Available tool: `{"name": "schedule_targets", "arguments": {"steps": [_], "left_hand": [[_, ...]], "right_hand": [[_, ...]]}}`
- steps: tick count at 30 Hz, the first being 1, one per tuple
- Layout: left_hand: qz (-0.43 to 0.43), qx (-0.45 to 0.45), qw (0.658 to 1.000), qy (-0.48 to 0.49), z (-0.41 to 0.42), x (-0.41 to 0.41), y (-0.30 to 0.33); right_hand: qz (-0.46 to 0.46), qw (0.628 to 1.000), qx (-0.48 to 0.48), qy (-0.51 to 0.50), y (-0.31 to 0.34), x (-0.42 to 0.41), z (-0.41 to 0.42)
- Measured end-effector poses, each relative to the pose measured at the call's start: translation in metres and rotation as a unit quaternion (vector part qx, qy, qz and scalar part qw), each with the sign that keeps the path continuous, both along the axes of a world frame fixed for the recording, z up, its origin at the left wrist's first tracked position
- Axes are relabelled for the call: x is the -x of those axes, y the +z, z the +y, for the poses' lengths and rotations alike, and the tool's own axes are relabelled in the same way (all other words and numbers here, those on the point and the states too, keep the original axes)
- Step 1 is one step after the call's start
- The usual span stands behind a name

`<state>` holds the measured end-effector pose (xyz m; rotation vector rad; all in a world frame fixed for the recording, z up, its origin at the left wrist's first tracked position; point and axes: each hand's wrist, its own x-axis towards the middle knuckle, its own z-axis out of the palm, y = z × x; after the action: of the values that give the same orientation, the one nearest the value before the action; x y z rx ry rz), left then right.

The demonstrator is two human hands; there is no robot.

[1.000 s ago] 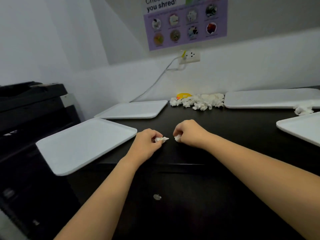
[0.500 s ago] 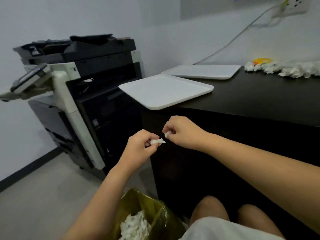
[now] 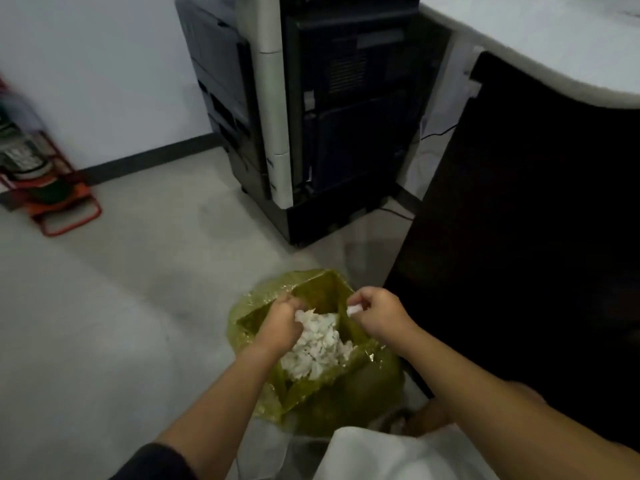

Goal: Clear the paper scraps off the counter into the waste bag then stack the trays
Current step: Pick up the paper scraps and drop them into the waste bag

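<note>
An open yellow-green waste bag [image 3: 311, 400] stands on the floor, holding a heap of white paper scraps [image 3: 320, 348]. Both my hands hover over its mouth. My left hand [image 3: 282, 323] has curled fingers pinching a white scrap [image 3: 300, 315] just above the heap. My right hand [image 3: 377, 315] pinches another small white scrap [image 3: 354, 310] at the bag's right edge. One white tray [image 3: 540, 39] overhangs the dark counter at the top right; the counter top is out of view.
The dark counter cabinet [image 3: 519, 237] stands right of the bag. A large copier [image 3: 311, 116] sits behind, with cables on the floor beside it. A red fire extinguisher stand [image 3: 38, 174] is at far left. Grey floor spreads out to the left.
My view has swung from the counter down to the floor. Both hands carried their scraps off the counter edge and down to the mouth of the waste bag.
</note>
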<state>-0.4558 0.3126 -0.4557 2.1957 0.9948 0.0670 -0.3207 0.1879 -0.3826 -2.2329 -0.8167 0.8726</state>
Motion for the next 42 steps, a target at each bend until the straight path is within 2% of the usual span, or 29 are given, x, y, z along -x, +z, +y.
{"name": "schedule_targets", "arguments": {"steps": [6,12,17,21,27,33,37,42], "left_hand": [[-0.002,0.001,0.999,0.033,0.016,0.006,-0.019],[-0.023,-0.006,1.000,0.012,0.008,-0.006,-0.011],[-0.068,-0.022,0.997,-0.003,-0.007,-0.020,0.020],[-0.148,-0.041,0.988,-0.036,-0.023,-0.036,0.070],[-0.302,-0.088,0.945,-0.089,-0.068,-0.069,0.171],[-0.433,-0.142,0.865,-0.212,-0.148,-0.117,0.276],[-0.446,-0.123,0.843,-0.274,-0.207,-0.162,0.329],[-0.427,-0.101,0.832,-0.340,-0.274,-0.224,0.362]], "right_hand": [[0.042,0.999,0.027,-0.004,-0.019,-0.004,0.023],[0.046,0.998,0.029,-0.010,-0.015,-0.019,0.016],[0.029,0.999,0.007,-0.012,0.016,-0.026,0.003],[-0.004,0.999,-0.045,0.011,0.064,-0.035,-0.013],[-0.080,0.988,-0.135,-0.001,0.153,-0.049,-0.054],[-0.241,0.947,-0.205,-0.053,0.252,-0.072,-0.144],[-0.292,0.922,-0.221,-0.127,0.301,-0.099,-0.221],[-0.339,0.889,-0.207,-0.230,0.331,-0.131,-0.312]]}}
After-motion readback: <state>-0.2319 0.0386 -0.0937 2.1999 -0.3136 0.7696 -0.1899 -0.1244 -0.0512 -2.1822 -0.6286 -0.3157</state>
